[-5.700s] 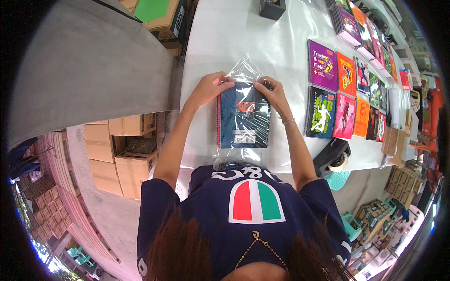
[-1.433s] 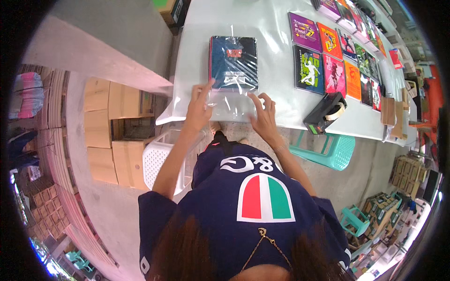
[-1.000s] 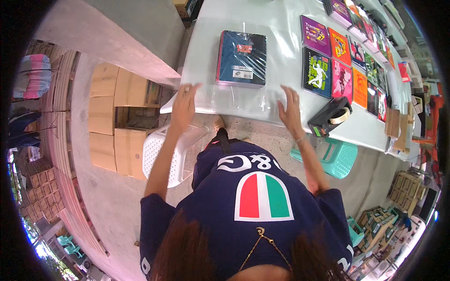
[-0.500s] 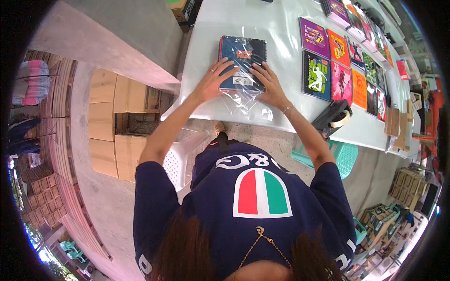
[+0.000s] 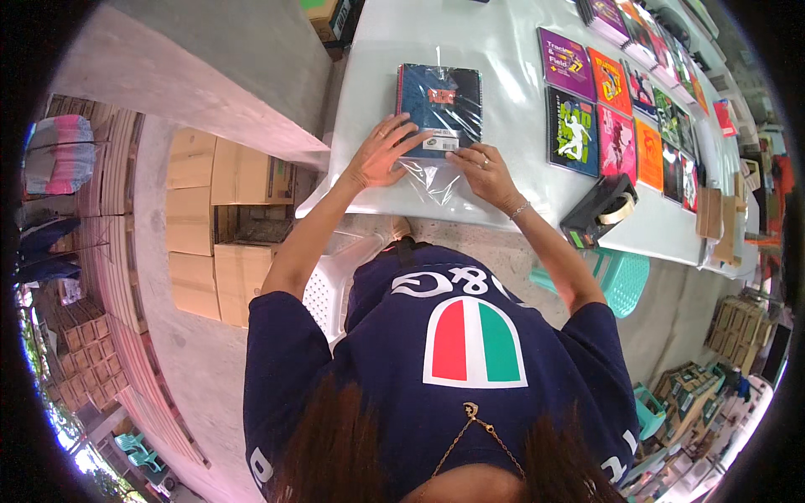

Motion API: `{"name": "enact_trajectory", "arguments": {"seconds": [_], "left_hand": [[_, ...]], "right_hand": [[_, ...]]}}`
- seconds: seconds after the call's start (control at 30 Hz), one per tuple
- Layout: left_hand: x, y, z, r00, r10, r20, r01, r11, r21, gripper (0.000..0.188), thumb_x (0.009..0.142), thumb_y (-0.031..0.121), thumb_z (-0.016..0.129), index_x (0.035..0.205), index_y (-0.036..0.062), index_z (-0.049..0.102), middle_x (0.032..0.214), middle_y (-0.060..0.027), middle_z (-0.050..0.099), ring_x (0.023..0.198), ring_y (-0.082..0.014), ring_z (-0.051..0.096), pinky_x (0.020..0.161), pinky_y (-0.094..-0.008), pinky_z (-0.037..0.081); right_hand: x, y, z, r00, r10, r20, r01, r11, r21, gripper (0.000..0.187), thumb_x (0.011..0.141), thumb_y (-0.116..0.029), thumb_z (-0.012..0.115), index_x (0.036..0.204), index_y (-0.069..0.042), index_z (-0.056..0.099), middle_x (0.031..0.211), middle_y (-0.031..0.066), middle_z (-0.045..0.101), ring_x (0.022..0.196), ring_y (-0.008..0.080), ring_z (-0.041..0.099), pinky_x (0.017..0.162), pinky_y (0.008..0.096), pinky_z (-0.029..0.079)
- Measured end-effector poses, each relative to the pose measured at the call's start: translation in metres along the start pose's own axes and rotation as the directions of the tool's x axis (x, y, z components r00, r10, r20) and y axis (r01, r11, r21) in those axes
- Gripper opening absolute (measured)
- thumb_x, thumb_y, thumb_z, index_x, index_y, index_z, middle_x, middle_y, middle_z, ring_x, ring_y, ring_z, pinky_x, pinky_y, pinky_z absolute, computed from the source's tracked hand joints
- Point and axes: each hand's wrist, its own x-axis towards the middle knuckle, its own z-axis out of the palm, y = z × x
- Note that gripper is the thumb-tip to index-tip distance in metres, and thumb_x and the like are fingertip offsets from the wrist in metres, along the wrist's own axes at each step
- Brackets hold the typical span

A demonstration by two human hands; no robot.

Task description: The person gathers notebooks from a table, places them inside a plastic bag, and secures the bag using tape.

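Observation:
A dark blue spiral notebook [image 5: 461,109] with an orange patch and a white label lies in a clear plastic bag [image 5: 438,186] near the front edge of the table. Edges of other covers show at its left side, so it may be a stack. My left hand [image 5: 384,152] rests on its lower left corner, fingers stretched over the plastic. At the lower right corner, my right hand [image 5: 488,174] has its fingers curled and pinches the bag's plastic. The loose, shiny end of the bag spreads between my hands toward me.
The white table [image 5: 503,33] carries rows of colourful notebooks [image 5: 573,134] on the right. A black tape dispenser [image 5: 599,211] sits at the front edge. A green stool [image 5: 625,281] and a white chair [image 5: 323,289] stand below; cardboard boxes [image 5: 189,222] are stacked at left beside a concrete pillar [image 5: 243,59].
My right hand has slid down from the notebook's right side to its lower corner, and its fingers have curled in. My left hand has moved slightly lower along the left edge.

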Motion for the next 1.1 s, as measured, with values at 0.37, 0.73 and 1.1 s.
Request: {"name": "enact_trajectory", "arguments": {"seconds": [0.37,0.73,1.1], "left_hand": [[-0.027,0.033,0.029,0.978,0.057,0.200,-0.066,0.997,0.042,0.057,0.072,-0.001,0.054,0.128,0.0078,0.052,0.116,-0.0059,0.054,0.099,-0.0214,0.054,0.083,-0.0317,0.048],[-0.028,0.066,0.025,0.980,-0.184,0.077,0.191,0.977,-0.094,0.050,0.078,0.004,0.058,0.127,0.0032,0.051,0.125,-0.0140,0.052,0.116,-0.0288,0.049,0.099,-0.0409,0.039],[-0.010,0.087,0.015,0.848,-0.440,-0.296,0.482,0.872,0.088,0.035,0.075,0.020,0.071,0.110,0.0174,0.064,0.111,-0.0048,0.060,0.112,-0.0194,0.051,0.092,-0.0420,0.039]], "right_hand": [[-0.027,-0.005,0.022,0.973,-0.064,0.221,0.048,0.996,0.078,0.043,0.076,-0.012,0.060,0.119,-0.009,0.059,0.116,0.0043,0.055,0.106,0.0241,0.054,0.093,0.0376,0.045],[-0.021,-0.049,0.028,0.971,0.238,0.006,-0.238,0.969,0.060,0.014,0.078,-0.003,0.061,0.090,-0.009,0.060,0.099,0.0068,0.057,0.096,0.0242,0.052,0.085,0.0373,0.037],[0.014,-0.044,0.026,0.865,0.460,-0.201,-0.438,0.887,0.143,0.012,0.079,-0.004,0.059,0.090,-0.008,0.056,0.092,0.0084,0.055,0.093,0.0272,0.051,0.077,0.0380,0.038]]}}
